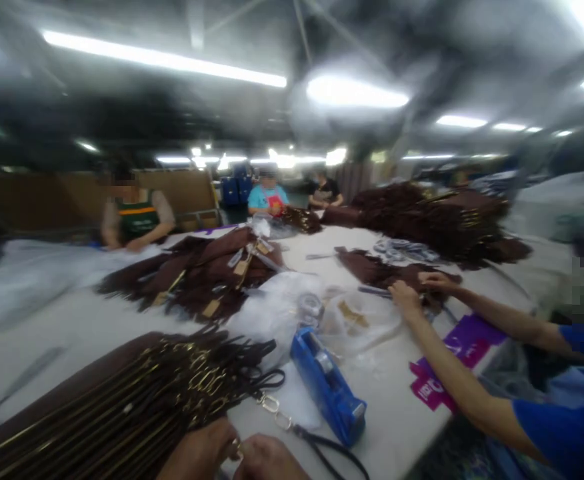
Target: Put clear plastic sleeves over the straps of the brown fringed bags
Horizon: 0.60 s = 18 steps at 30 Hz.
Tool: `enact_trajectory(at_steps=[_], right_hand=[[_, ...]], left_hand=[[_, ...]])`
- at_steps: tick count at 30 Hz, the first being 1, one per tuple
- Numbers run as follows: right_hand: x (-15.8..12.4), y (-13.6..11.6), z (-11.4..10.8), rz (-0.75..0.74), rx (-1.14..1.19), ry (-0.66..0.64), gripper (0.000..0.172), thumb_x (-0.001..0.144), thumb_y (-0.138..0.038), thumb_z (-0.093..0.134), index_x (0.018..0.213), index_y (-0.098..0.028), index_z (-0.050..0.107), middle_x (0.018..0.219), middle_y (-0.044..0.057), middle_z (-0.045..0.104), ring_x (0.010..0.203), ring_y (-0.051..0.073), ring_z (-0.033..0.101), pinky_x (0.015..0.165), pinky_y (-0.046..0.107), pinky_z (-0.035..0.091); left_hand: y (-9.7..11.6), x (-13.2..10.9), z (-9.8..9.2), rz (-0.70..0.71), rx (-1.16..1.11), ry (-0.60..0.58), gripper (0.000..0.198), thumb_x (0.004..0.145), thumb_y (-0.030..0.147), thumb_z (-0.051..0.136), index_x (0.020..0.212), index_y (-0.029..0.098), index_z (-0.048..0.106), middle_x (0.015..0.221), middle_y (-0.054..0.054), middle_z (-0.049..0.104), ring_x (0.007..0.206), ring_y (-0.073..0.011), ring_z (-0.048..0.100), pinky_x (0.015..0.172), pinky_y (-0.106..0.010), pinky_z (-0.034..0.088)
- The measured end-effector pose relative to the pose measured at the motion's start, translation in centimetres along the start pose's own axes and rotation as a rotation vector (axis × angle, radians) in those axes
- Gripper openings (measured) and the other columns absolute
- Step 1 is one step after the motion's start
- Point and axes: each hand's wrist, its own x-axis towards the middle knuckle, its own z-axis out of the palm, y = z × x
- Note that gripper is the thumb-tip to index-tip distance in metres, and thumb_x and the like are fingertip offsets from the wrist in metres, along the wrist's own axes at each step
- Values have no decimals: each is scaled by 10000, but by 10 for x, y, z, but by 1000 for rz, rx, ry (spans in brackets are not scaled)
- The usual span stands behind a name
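Left hand [206, 445] and right hand [268, 459] both pinch a small shiny metal fitting [237, 449]; I'd keep that black looped strap [317, 439], near right, clear so nothing snags.

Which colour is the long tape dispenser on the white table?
The long tape dispenser is blue, best seen in the head view.

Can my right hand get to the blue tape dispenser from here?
Probably yes: the blue tape dispenser stands close by, with just a dark strap lying between it and your right hand, though that hand seems busy with a small metal piece.
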Motion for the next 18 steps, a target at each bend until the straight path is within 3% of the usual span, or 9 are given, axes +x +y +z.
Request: enact_trajectory(at_steps=[3,9,12,15,18], right_hand=[[-6,8,18,15,148,-20,456,790,-610,593,806,-154,583,637,-25,536,462,42,376,403,156,229],[-5,10,19,26,158,-20,369,828,-522,589,898,-160,571,693,-38,497,477,44,325,407,169,181],[-7,12,23,-97,-28,69,311,878,-482,522,962,-186,573,757,-23,536,545,75,427,447,180,270],[-13,13,27,-310,-336,177,270,944,-424,429,1003,-211,585,888,19,612,812,147,577,702,240,438],[-16,19,30,-394,-580,230,276,971,-369,374,1136,-233,549,1011,43,626,931,177,599,835,281,440]], left_hand=[[15,-7,-11,-20,18,2,212,907,151,449,830,192,642,823,-25,663,738,-143,603,675,-224,431],[30,-8,-26,-122,-171,70,158,885,167,527,890,194,683,849,-20,655,814,-147,598,745,-235,430],[31,-13,-23,-218,-393,78,154,836,165,557,918,186,686,854,-23,656,767,-148,600,691,-239,448],[30,-17,-13,-406,-738,60,208,803,202,574,985,144,658,806,-35,663,648,-139,595,597,-241,457],[28,-21,-2,-535,-931,106,268,767,248,609,992,104,632,687,-27,650,575,-133,580,574,-251,455]])
